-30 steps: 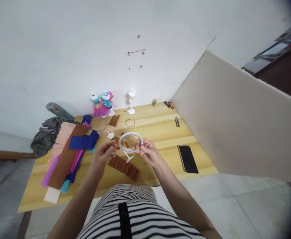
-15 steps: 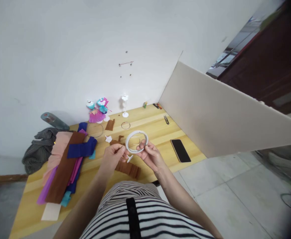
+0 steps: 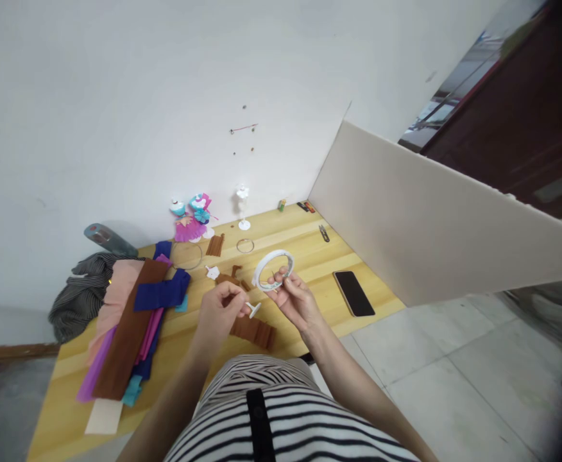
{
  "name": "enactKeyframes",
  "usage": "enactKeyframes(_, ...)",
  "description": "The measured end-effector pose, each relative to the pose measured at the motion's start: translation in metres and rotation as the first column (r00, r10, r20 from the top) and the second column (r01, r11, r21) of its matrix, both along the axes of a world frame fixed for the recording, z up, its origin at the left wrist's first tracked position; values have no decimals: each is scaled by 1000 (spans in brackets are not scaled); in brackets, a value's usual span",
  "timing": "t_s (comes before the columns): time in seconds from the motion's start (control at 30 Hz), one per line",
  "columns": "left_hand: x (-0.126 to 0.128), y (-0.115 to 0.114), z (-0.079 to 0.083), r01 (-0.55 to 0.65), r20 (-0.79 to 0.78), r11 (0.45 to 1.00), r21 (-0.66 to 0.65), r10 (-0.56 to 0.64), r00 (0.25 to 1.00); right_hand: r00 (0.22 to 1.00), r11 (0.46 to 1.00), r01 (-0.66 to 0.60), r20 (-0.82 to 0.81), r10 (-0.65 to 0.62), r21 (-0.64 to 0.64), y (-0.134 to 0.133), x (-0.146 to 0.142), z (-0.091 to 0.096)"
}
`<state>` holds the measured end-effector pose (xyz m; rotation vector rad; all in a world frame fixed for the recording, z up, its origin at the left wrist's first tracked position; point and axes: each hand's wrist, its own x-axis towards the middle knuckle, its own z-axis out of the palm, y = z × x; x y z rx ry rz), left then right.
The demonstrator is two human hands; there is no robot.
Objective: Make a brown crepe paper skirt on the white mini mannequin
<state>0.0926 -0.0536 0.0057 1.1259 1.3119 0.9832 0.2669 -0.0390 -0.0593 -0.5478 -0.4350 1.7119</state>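
My right hand (image 3: 296, 296) is closed on the rim of a roll of white tape (image 3: 258, 264), held up on edge above the table. My left hand (image 3: 223, 309) is closed, thumb and forefinger pressed together, a short way left of the roll. From beneath its fingers sticks the white stand of a small dress form (image 3: 255, 310). The form's white bust (image 3: 212, 273) shows beyond the knuckles with brown cloth about it, while its middle is hidden by the hand. Any tape between the left fingertips is too small to make out. Pleated brown fabric (image 3: 256, 332) lies below the hands.
Folded fabric strips (image 3: 117, 333) and a striped cloth (image 3: 86, 289) cover the table's left. Along the wall stand dressed mini forms (image 3: 192, 218) and a bare white one (image 3: 243, 208). A phone (image 3: 354, 294), thread snips (image 3: 324, 233) and a wire ring (image 3: 245, 246) lie about. A pale panel (image 3: 420, 224) borders the right.
My right hand has drawn the tape roll slightly right, away from my left fingertips, which were at its rim. The roll has turned a little. The view has shifted slightly.
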Motion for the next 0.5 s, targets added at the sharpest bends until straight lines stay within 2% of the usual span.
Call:
enactKeyframes(0.13, 1, 1, -1, 63, 217, 989, -135, -32, 976, 999, 1000, 25, -41, -26, -15, 2, 3, 4)
enactKeyframes(0.2, 5, 2, 0, 92, 276, 981, -168, -43, 960, 997, 1000, 11, -70, -12, -8, 1, 3, 5)
enactKeyframes(0.3, 14, 4, 4, 57, 157, 992, -113, -39, 987, 994, 1000, 0, -111, 3, 27, 0, 2, 6)
enactKeyframes(0.4, 21, 6, 6, -47, -46, 999, 13, 47, 998, 988, 999, -10, -151, 18, 52, 1, 1, 3)
enactKeyframes(0.5, 22, 7, 5, -57, -70, 996, 66, 62, 996, 983, 999, -6, -186, 14, 44, 3, 0, 1)
